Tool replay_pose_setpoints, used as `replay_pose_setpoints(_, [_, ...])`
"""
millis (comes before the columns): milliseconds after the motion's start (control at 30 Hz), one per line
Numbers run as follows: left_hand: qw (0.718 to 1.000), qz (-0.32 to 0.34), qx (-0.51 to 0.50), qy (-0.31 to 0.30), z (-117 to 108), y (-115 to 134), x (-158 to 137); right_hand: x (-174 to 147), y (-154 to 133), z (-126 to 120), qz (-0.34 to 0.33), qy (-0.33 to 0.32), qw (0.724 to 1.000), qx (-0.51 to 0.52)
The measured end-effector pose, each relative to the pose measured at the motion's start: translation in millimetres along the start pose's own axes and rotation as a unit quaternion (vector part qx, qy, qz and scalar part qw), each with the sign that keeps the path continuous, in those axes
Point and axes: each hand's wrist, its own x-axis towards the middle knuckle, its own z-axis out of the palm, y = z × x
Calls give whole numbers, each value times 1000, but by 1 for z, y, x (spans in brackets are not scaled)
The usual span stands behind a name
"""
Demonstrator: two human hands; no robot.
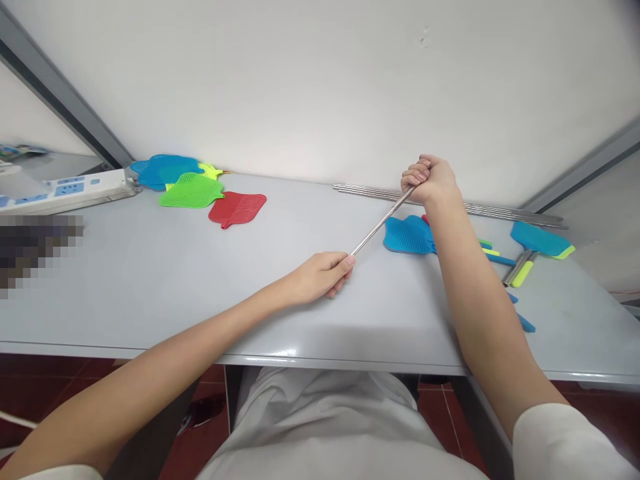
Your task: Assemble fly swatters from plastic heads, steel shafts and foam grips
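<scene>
A thin metal rod [381, 223] slants up to the right over the table, held between my two hands. My left hand [325, 275] pinches its lower end, fingers wrapped round it. Around its upper end my right hand [431, 179] is closed in a fist, so that end is hidden. Below my right hand lies a blue fly swatter head [409, 235], partly covered by my forearm. Behind the fist, a bundle of similar metal rods [510, 213] rests along the wall.
On the left lie a red swatter head [238, 209], a green one [193, 191] and blue ones [167, 170]. A white power strip [70, 190] is at far left. At right are a blue squeegee-like piece [540, 240], a yellow-green handle [523, 274] and blue handles [526, 323].
</scene>
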Motion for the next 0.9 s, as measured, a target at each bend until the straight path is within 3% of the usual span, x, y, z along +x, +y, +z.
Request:
replay_pose_setpoints(333, [1000,3,17,-1,1,2,-1,6,2,-5,-24,-9,997,-76])
replay_pose_setpoints(667, [990,35,138,23,0,5,-4,4,18,0,39,19,999,-13])
replay_pose_setpoints(900, [989,39,142,24,-1,6,-3,6,20,0,52,16,998,-9])
